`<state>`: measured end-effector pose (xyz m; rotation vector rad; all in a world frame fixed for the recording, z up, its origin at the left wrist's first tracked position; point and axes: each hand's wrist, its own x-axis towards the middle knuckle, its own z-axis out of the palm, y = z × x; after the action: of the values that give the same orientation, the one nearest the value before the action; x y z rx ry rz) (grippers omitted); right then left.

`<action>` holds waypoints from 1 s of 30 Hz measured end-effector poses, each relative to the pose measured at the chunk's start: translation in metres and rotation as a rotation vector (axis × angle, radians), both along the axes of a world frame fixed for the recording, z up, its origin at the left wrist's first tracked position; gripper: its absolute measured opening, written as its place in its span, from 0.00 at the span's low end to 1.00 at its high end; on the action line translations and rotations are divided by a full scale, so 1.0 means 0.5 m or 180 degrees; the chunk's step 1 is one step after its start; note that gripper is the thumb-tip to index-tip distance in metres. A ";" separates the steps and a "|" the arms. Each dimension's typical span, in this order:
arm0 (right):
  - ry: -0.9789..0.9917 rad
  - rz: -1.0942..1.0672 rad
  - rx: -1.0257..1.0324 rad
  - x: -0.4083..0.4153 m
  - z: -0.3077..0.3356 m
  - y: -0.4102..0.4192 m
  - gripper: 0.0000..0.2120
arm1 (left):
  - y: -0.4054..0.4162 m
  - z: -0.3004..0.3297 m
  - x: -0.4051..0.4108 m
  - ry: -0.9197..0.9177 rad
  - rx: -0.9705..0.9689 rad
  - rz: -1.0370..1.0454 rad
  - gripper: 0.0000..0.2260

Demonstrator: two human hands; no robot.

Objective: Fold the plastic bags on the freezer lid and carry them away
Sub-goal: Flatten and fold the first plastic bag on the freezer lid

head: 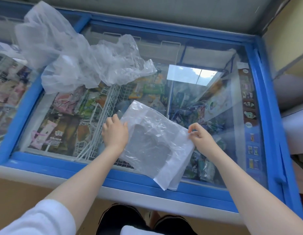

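Nearest you, lower centre, the flattened plastic bag (155, 141) lies on the freezer lid (113, 177), overhanging its near blue frame. Your left hand (115, 133) presses it flat with straight fingers, evidently anchoring it; your right hand (200, 137) pinches its right edge, likely to fold. Translucent, creased. Upper left, crumpled bags (76, 55) wait unfolded.

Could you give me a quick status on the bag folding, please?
Left hand flat on flattened bag. Right hand pinching its edge. Crumpled bags waiting behind, unfolded.
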<state>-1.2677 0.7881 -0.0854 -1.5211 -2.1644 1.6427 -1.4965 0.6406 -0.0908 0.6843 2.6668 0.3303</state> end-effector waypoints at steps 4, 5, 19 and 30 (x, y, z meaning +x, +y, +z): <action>0.0224 -0.0265 -0.0189 -0.023 0.000 0.000 0.16 | 0.002 0.015 -0.030 -0.0529 -0.0398 -0.0090 0.14; 0.0271 -0.0377 -0.0192 -0.025 0.004 -0.001 0.16 | 0.007 0.023 -0.039 -0.0665 -0.0361 -0.0195 0.11; 0.0236 0.0746 -0.0261 0.024 0.008 -0.121 0.22 | 0.082 -0.030 -0.006 0.0233 -0.0344 -0.3810 0.32; 0.1323 0.1076 0.1153 -0.035 0.078 -0.099 0.09 | 0.022 -0.008 -0.004 -0.2180 0.0799 -0.3019 0.18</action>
<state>-1.2853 0.7386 -0.0462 -0.6807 -2.3821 1.3714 -1.4984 0.6515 -0.0949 1.4798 1.4640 0.4998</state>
